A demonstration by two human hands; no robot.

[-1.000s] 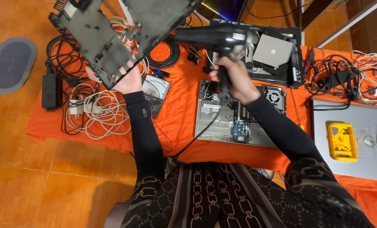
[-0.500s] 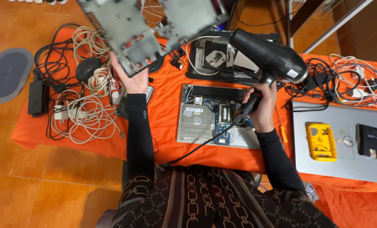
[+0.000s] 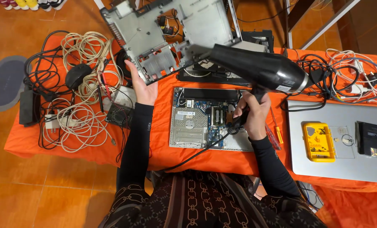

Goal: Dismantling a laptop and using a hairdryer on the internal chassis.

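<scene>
The left hand (image 3: 143, 86) was seen raised above the orange-covered table (image 3: 154, 145), its fingers closed on the lower edge of a grey laptop bottom case (image 3: 171, 36), which was held tilted with its inner side turned toward the camera. The right hand (image 3: 252, 116) was wrapped fully around the handle of a black hair dryer (image 3: 256, 69), whose nozzle was directed at the held case and lay just beside it. Beneath both hands an opened laptop base (image 3: 209, 120) with exposed circuit board was laid flat on the table. A tangle of white and black cables (image 3: 76, 97) was spread to the left; a closed silver laptop (image 3: 344, 164), bearing a yellow tool case (image 3: 319, 141), was placed to the right.
</scene>
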